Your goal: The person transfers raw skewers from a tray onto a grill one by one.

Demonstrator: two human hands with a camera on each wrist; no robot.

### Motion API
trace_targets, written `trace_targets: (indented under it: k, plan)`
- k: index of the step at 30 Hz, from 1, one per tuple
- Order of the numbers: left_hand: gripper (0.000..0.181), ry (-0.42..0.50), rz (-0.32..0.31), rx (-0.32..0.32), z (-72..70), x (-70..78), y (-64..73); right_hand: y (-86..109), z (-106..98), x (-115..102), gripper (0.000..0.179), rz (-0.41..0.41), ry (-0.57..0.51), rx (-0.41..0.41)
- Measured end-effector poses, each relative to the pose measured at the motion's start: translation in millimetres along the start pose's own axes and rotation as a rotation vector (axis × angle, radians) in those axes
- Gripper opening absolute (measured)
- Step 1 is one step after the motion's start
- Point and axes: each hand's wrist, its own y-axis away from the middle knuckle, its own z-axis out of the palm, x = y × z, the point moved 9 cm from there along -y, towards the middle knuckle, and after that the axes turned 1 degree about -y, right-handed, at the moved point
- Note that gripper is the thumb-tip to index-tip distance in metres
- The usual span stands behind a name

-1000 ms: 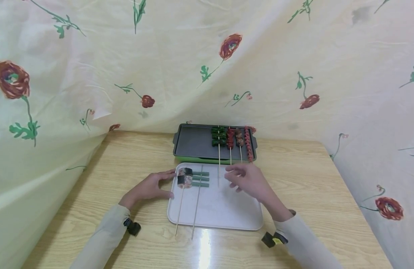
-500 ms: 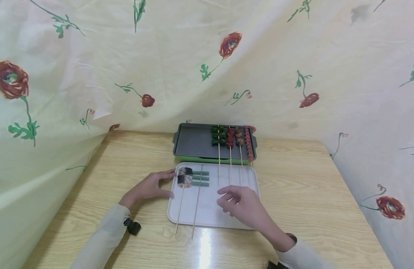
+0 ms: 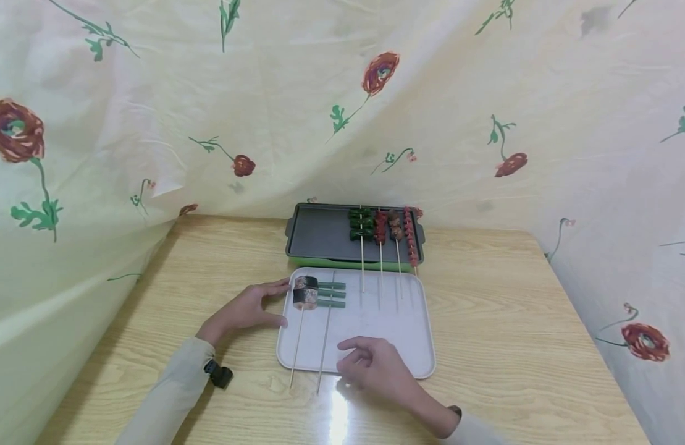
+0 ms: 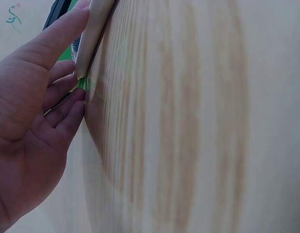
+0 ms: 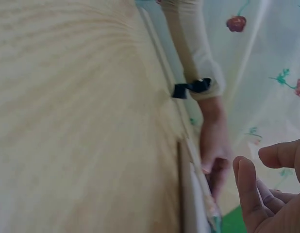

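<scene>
A white tray point(image 3: 386, 315) holds two skewers on its left side. One carries chunky pieces with black bands point(image 3: 306, 292); the other bears short green sticks point(image 3: 332, 295). Both bare skewer ends jut over the tray's front edge. My left hand point(image 3: 243, 314) spreads thumb and fingers against the tray's left rim; the left wrist view shows its fingers nearly straight at the tray edge point(image 4: 95, 36). Above the tray's front edge hovers my right hand point(image 3: 378, 369), right of the green-stick skewer. Its thumb and forefinger are apart, with nothing between them in the right wrist view.
Behind the tray sits a dark griddle point(image 3: 322, 232) with a green base. On its right half lie a dark green skewer point(image 3: 361, 233), a red one point(image 3: 380, 228), a brown one point(image 3: 395, 227) and a pinkish-red one point(image 3: 411, 238), handles over the tray. Flowered cloth point(image 3: 298, 105) surrounds the table.
My right hand has come back from beside the griddle skewers' handles, toward me and leftward, to the tray's front edge. My left hand has stayed at the rim.
</scene>
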Motion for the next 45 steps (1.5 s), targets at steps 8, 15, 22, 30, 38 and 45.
trace_targets:
  k: [8, 15, 22, 30, 38, 45]
  plan:
    - [0.088, 0.003, 0.002, 0.002, -0.4, -0.5, 0.7, -3.1, 19, 18, 0.038, 0.036, -0.022, -0.025]
    - [0.087, -0.001, 0.003, 0.003, -0.8, -1.1, 1.2, -3.0, 33, 30, 0.046, 0.119, -0.171, -0.061]
    - [0.085, 0.003, -0.004, 0.005, -0.4, -0.4, 1.1, -2.7, 42, 33, 0.051, 0.151, -0.232, -0.092]
    - [0.085, -0.016, 0.002, 0.008, -0.5, 0.3, 1.7, -3.8, 49, 37, 0.05, 0.177, -0.265, -0.101]
    - [0.085, -0.021, 0.003, 0.009, -1.1, 1.0, 1.7, -6.0, 53, 39, 0.051, 0.22, -0.337, -0.087]
    - [0.086, -0.017, -0.005, 0.001, -1.5, 1.0, 1.3, -8.3, 51, 38, 0.049, 0.211, -0.385, -0.078]
